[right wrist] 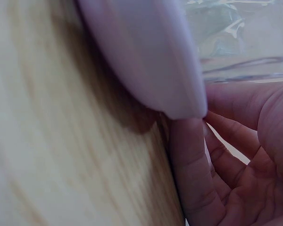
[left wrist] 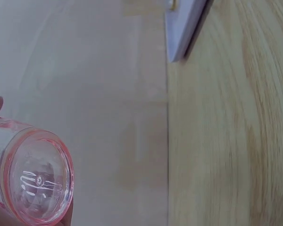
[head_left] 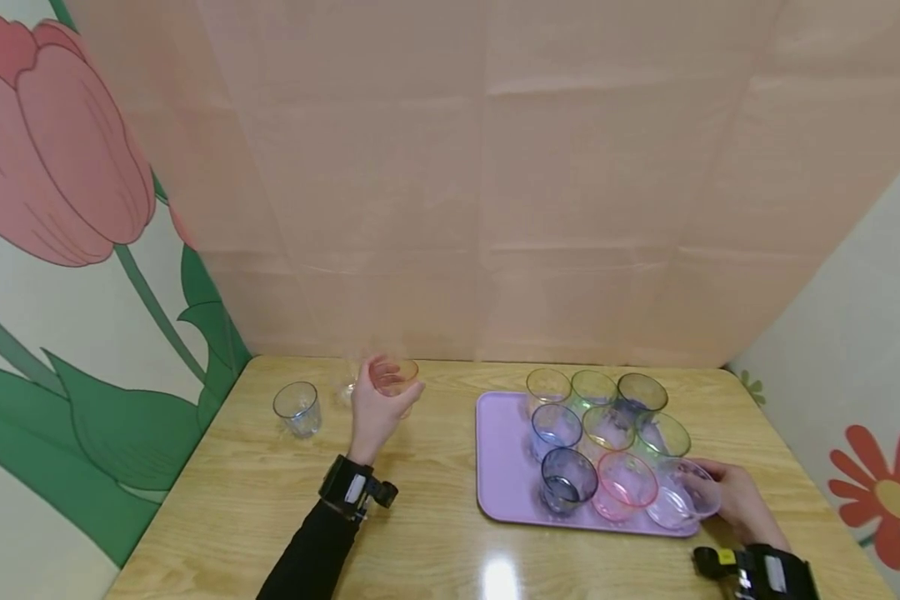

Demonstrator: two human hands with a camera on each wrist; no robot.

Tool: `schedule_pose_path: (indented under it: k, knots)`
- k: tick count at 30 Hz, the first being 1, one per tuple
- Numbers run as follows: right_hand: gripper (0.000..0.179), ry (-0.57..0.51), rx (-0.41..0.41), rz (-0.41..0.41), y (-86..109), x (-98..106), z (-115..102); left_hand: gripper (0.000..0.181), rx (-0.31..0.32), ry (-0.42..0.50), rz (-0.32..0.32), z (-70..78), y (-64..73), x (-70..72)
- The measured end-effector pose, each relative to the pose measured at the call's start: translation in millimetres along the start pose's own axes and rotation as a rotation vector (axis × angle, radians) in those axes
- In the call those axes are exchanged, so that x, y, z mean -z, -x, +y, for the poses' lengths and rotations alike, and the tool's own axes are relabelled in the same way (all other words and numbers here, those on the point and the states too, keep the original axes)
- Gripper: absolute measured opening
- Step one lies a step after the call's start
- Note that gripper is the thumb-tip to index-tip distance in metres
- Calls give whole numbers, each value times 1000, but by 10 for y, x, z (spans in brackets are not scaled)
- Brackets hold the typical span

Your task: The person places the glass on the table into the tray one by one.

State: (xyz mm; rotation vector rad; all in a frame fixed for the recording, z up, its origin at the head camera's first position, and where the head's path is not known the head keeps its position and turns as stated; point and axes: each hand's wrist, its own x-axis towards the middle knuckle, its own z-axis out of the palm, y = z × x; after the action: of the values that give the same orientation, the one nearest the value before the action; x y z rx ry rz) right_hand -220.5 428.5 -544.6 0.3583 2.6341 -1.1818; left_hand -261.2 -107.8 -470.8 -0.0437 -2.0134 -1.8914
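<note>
My left hand (head_left: 381, 408) grips a pink-tinted glass (left wrist: 37, 176) above the far left of the table, its base facing the left wrist camera. On the right, a purple tray (head_left: 506, 454) carries several tinted glasses in rows. My right hand (head_left: 738, 496) holds the tray's near right corner, its fingers (right wrist: 193, 165) at the rim's underside and the thumb along the top edge. A clear glass (head_left: 675, 504) stands at that corner, overlapping the right fingertips in the head view. Nearest the middle of the tray's front edge is a pink glass (head_left: 625, 487).
A clear glass (head_left: 298, 410) stands alone on the wooden table (head_left: 420, 533) at the left. Another clear glass (head_left: 347, 390) shows partly behind my left hand. A dark-tinted glass (head_left: 567, 483) sits at the tray's front left. A pinkish sheet (head_left: 480, 183) hangs behind the table.
</note>
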Motion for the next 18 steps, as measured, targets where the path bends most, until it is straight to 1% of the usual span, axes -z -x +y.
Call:
schedule_pose_path:
  k: [4,8,10,14,18]
  knots:
    - [75,7,5,-6,6,8,-12,71,-11,-58,-37,2,17,-136]
    - [76,2,-3,-8,-1,6,-26,68,-14,-77,-91,-1,34,-300]
    - [77,-3,-9,-11,-3,6,-29,68,-2,-85,-116,-7,40,-383]
    - [81,-2,-24,-7,0,6,-19,71,30,-129,-152,-39,43,-535]
    - [81,-9,-31,-12,1,3,-11,74,63,-119,-195,-77,47,-659]
